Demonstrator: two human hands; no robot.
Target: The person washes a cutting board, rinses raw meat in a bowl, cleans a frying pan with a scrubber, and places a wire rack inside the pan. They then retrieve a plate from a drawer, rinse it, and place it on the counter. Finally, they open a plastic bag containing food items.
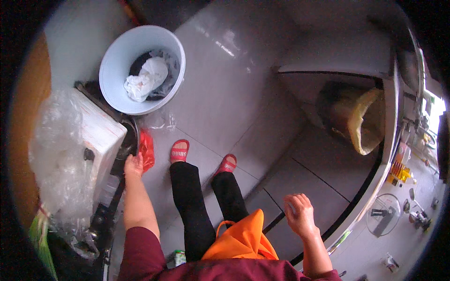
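My left hand (134,165) reaches out at left, by the rim of a round metal pan (135,131) and a red plastic bag (147,151). Its fingertips meet the pan's edge and the bag in the picture; whether they grip either is not plain. On the right, my right hand (299,212) hovers over the floor near the counter, loosely bent, with nothing visible in it. Beyond the pan stands a light-blue bucket (109,73) with crumpled white plastic (149,79) inside.
A white foam box (102,123) and clear plastic wrapping (58,151) lie at left, above green leafy stalks (42,232). Under the counter at right is a bin with a yellowish liner (357,123). A glass lid (383,215) and an oil bottle (400,172) rest on the counter.
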